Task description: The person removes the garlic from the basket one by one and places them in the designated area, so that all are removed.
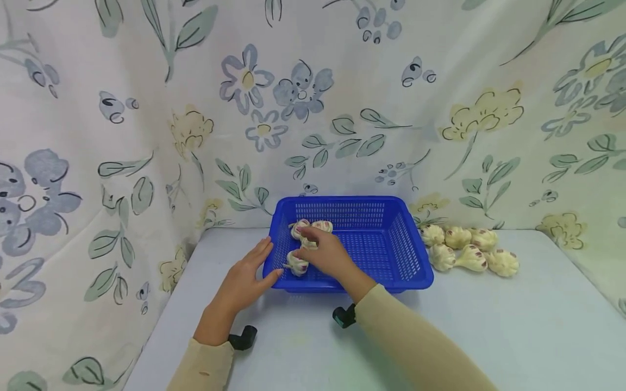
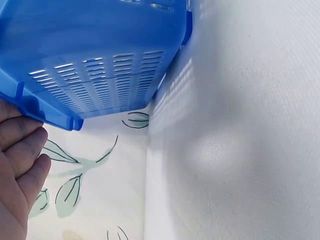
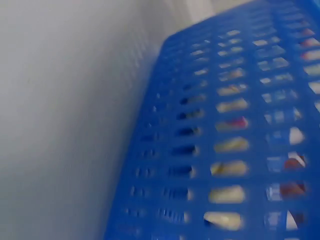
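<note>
A blue plastic basket [image 1: 371, 288] with slotted walls stands on the table. Inside its left part lie several purple-streaked garlic bulbs [image 1: 296, 265]. My right hand [image 1: 326, 251] reaches over the front rim, its thumb and fingers around one garlic bulb [image 1: 309, 244] among the others. At the left rim, my left hand [image 1: 244, 279] has its fingers extended and thumb spread toward the front corner. The left wrist view shows those fingers [image 2: 25, 145] right at the basket's rim [image 2: 50, 117]. In the right wrist view, only the slotted basket wall [image 3: 205, 135] shows, with pale and purple patches behind it; the hand is out of that frame.
More garlic bulbs [image 1: 471, 258], several of them, lie in two rows on the white table [image 1: 489, 336], close to the basket's right side. A flower-printed cloth [image 1: 342, 163] hangs behind and along the left. Small black devices [image 1: 244, 338] are worn at both wrists.
</note>
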The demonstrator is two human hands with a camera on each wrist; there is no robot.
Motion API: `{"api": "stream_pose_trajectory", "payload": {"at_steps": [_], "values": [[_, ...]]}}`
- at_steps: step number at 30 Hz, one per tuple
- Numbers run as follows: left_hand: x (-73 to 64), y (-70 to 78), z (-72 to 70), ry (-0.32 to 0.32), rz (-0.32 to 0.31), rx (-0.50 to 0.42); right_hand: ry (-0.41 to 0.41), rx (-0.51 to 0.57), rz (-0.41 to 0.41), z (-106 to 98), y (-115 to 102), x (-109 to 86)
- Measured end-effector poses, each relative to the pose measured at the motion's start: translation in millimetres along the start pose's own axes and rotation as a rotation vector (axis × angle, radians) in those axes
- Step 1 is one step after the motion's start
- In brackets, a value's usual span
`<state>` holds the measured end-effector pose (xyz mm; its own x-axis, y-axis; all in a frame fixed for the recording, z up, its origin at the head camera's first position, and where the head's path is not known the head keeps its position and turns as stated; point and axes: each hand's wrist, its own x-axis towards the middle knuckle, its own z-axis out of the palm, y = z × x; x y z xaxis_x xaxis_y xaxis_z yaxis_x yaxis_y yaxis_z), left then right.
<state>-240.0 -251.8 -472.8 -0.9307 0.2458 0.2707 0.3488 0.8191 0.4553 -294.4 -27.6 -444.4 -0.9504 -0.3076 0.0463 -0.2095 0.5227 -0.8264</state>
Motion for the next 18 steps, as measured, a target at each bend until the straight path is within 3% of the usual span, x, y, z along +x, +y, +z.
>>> {"api": "stream_pose_trajectory", "payload": {"at_steps": [12, 18], "values": [[-0.6, -1.5, 1.8, 0.006, -0.005, -0.016, -0.142, -0.183, -0.041, 13.9, -4.4, 6.1], [-0.4, -1.5, 1.4, 0.015, -0.010, -0.020, -0.189, -0.195, -0.055, 13.9, -1.0, 7.8]]}}
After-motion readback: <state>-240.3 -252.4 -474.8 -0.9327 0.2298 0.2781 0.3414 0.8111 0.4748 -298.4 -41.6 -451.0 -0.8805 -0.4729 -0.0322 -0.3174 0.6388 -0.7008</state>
